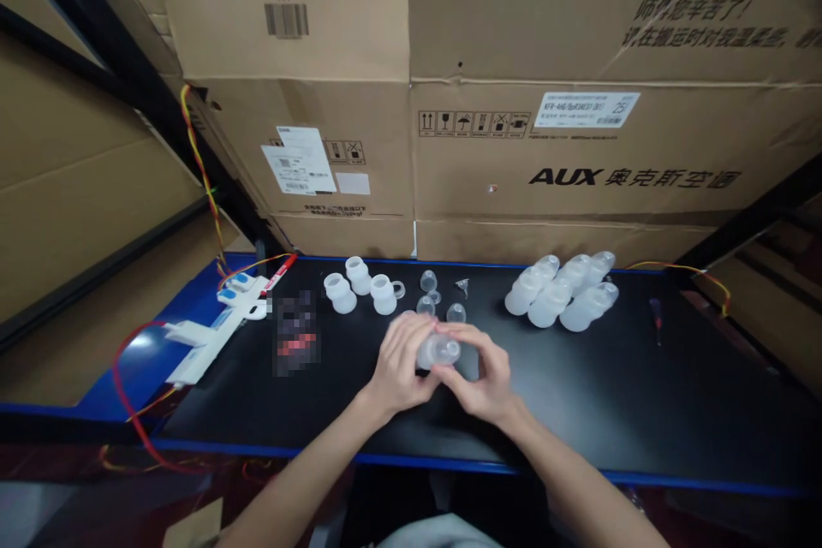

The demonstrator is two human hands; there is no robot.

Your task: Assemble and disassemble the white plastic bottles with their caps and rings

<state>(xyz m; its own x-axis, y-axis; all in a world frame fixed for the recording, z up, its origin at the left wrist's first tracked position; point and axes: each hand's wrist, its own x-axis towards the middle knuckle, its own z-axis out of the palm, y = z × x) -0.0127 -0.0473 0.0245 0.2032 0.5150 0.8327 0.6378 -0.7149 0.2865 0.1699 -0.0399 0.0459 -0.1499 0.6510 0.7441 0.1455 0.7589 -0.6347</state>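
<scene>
A translucent baby bottle (pixel 437 351) is held above the front middle of the black table, its clear domed top tilted to the right. My left hand (pixel 403 362) wraps round the bottle's body from the left. The fingers and thumb of my right hand (pixel 480 366) close round the top end. Just beyond the hands lie clear domed caps (pixel 428 280) and a small clear funnel-like piece (pixel 462 285). Open white bottles (pixel 384 294) stand to the left of these, with a ring (pixel 399 289) beside one.
Several capped bottles (pixel 550 304) are grouped at the back right, with a screwdriver (pixel 655 321) farther right. A power strip (pixel 222 330) with cables lies at the left. Cardboard boxes (pixel 475 223) stand behind the black table (pixel 597 411).
</scene>
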